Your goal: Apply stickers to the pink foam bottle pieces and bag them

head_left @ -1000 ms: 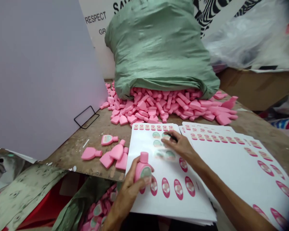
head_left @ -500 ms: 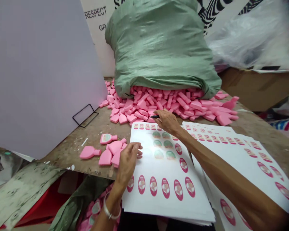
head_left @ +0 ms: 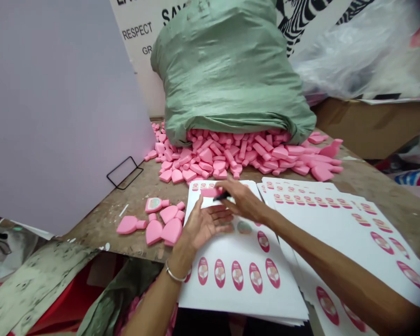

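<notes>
My right hand (head_left: 243, 198) pinches a small pink bottle (head_left: 210, 192) above the sticker sheets (head_left: 231, 298). The same hand also holds a slim black pen-like tool (head_left: 222, 196), blurred and partly covered by the fingers. Palm up, my left hand (head_left: 210, 224) lies open just below the bottle, its thumb raised close to it. Round green stickers on the top sheet are mostly hidden behind my hands, while oval pink stickers (head_left: 237, 275) show along its lower part. To the left lie several loose pink bottles (head_left: 154, 232), one bearing a label (head_left: 154, 204).
Behind the sheets, a green sack (head_left: 227, 79) spills a heap of pink bottles (head_left: 245, 154). More sticker sheets (head_left: 322, 224) lie to the right. A black wire stand (head_left: 125, 172) is by the pale panel (head_left: 63, 107) on the left. A cardboard box (head_left: 371, 126) stands at the back right.
My right hand has come back from the heap with a pink bottle in its fingers. My left hand has moved right over the sheet and turned its palm up.
</notes>
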A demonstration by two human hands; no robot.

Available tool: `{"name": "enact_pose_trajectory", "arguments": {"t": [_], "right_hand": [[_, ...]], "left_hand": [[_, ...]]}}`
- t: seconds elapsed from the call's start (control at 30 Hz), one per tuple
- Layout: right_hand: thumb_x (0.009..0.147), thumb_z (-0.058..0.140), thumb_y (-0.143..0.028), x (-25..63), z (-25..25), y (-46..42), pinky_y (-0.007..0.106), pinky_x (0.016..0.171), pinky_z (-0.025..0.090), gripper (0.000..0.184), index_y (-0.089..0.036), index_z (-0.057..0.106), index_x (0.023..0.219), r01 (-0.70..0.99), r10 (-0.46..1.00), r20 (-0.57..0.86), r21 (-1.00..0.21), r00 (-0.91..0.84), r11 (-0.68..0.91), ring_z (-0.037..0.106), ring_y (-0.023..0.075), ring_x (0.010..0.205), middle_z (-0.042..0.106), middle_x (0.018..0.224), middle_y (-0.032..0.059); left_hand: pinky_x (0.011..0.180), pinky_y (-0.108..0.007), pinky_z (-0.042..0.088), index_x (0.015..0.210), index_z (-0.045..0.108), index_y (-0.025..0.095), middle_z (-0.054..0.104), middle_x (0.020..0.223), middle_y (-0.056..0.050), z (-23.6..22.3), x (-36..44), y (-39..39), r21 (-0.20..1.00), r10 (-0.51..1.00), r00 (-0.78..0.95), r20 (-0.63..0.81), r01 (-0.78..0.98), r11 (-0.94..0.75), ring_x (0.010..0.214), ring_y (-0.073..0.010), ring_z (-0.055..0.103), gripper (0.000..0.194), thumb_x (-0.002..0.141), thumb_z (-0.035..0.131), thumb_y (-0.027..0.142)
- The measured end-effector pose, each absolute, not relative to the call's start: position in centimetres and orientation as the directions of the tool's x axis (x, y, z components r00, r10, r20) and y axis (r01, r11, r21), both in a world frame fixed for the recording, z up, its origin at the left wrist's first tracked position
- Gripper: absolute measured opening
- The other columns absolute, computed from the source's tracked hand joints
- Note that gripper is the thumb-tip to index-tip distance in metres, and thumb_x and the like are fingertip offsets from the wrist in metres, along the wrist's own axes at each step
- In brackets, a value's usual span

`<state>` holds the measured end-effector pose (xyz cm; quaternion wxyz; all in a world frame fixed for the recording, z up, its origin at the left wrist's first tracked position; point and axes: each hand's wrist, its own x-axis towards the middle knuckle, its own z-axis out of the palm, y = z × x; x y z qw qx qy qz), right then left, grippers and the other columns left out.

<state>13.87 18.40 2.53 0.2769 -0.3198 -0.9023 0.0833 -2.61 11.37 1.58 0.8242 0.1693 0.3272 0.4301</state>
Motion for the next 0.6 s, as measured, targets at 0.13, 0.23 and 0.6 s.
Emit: {"name": "enact_pose_trajectory", "arguments": {"t": [0.13,0.23,0.6], "right_hand": [[0.081,0.051,-0.011,15.6,2.4,13.7,0.033,0.078,0.041,0.016,-0.019,0.06,0.091,0.381,0.615,0.452,-0.507,-0.645,0.773,0.054,0.0178,0.084,0.065,0.088,0.0059],[0.082,0.049,-0.016,16.5,2.4,13.0,0.028,0.069,0.043,0.01,-0.018,0.057,0.086,0.356,0.782,0.361,-0.739,-0.508,0.572,0.054,0.0143,0.075,0.061,0.082,0.0034],[0.084,0.055,-0.047,20.1,1.4,12.3,0.024,0.052,0.031,0.035,-0.018,0.05,0.065,0.42,0.968,0.175,-0.877,-0.178,0.236,0.033,0.009,0.056,0.039,0.059,-0.0038]], "left_hand": [[0.079,-0.04,0.052,0.082,0.062,0.01,0.068,0.076,-0.01,1.3,-1.4,12.3,0.492,0.815,0.491,-0.307,-0.651,0.578,0.08,-0.0241,0.067,0.033,0.084,0.053,0.041],[0.078,-0.037,0.053,0.086,0.064,0.011,0.069,0.086,-0.01,1.7,-0.5,11.6,0.655,0.877,0.399,-0.268,-0.592,0.469,0.084,-0.0228,0.067,0.021,0.077,0.063,0.03],[0.069,-0.031,0.046,0.076,0.06,0.017,0.068,0.079,-0.007,5.0,-0.8,11.3,0.738,1.0,-0.015,0.009,0.675,0.004,0.073,-0.0198,0.063,0.022,0.085,0.05,0.034]]}}
